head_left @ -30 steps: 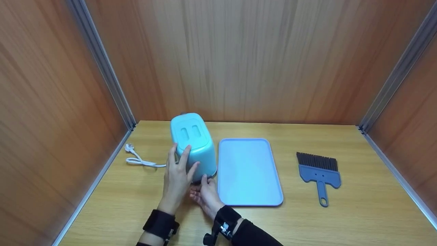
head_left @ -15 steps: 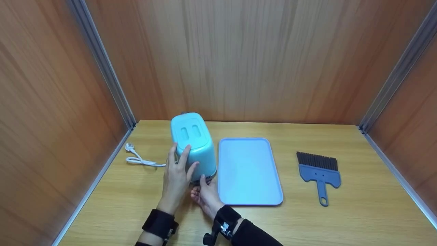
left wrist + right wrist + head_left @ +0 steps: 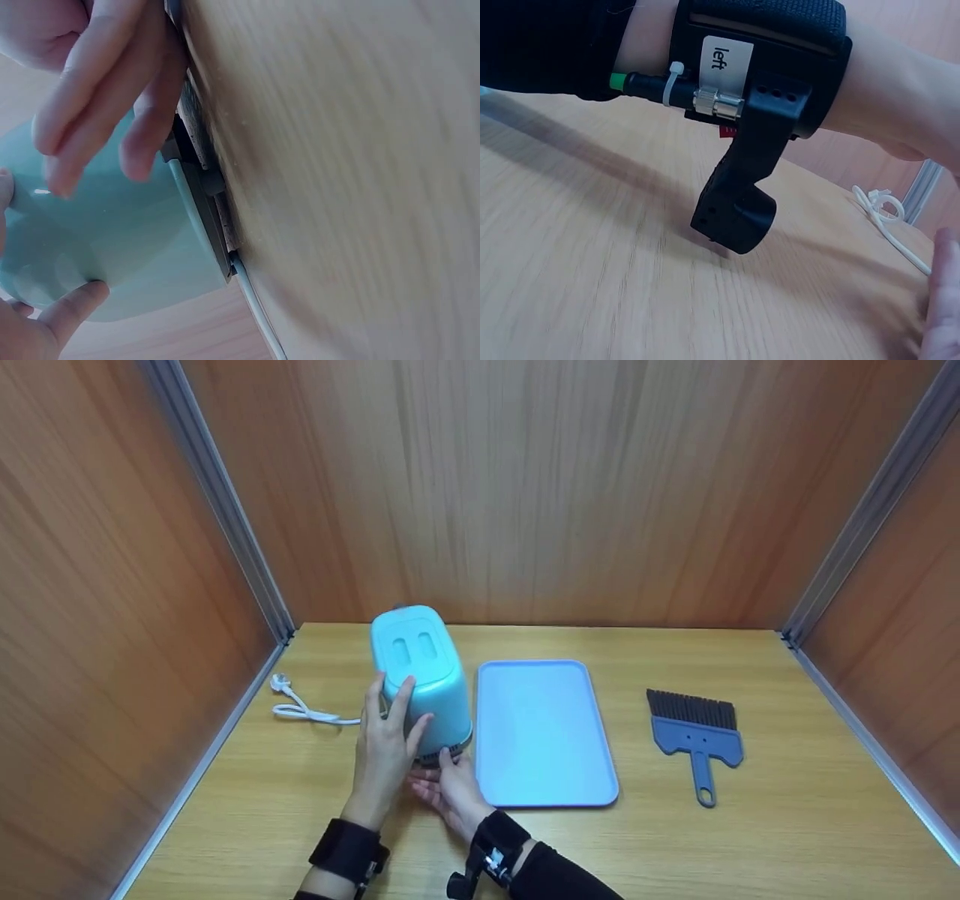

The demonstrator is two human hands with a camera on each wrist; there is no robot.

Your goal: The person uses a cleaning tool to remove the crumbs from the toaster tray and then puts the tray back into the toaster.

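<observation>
A light blue toaster [image 3: 420,660] with two slot-shaped recesses in its top stands at the left of the table, in front of both hands. Its dark base [image 3: 206,199] shows close to the tabletop in the left wrist view. My left hand [image 3: 381,757] rests spread fingers on the toaster's near left side. Low at the near right corner is my right hand [image 3: 454,791], its thumb at the base edge. Several of its fingers [image 3: 112,82] hang loose beside the body. Whether thumb and index pinch anything is hidden.
To the toaster's right lies a blue tray [image 3: 544,735]. Farther right is a blue brush [image 3: 696,739] with dark bristles. A white cord [image 3: 311,712] with a plug lies left of the toaster. Wooden panels [image 3: 525,495] stand behind and at both sides.
Slightly more of the dark slotted strip at the toaster's near base shows beside my right thumb. Both hands stay nearly in place; the whole view has shifted a little.
</observation>
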